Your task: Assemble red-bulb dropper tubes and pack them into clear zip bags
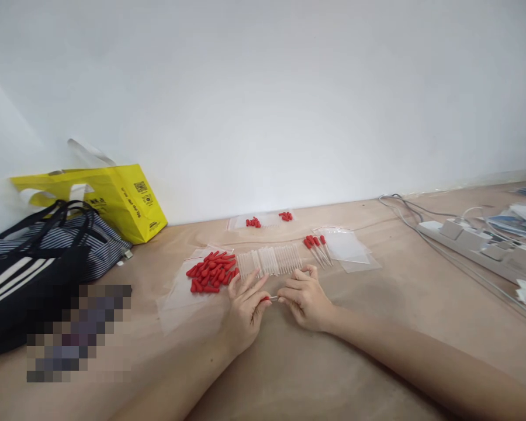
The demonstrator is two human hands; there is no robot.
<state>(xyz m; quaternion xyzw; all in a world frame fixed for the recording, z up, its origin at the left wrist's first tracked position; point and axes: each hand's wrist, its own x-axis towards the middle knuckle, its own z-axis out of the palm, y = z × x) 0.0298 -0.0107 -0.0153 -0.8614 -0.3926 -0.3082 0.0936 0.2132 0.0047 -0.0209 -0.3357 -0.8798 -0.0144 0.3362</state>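
Observation:
My left hand pinches a red rubber bulb, mostly covered by the fingers. From it a thin clear dropper tube runs across to my right hand, whose fingertips are closed on its other end. Just beyond the hands lies a row of clear dropper tubes, side by side. A pile of red rubber bulbs rests on clear plastic bags left of the row. Several droppers with red bulbs fitted lie to its right.
More red bulbs and tubes sit on a plastic bag near the wall. Flat clear bags lie at right. A power strip with cables is farther right. A yellow bag and a black bag stand at left.

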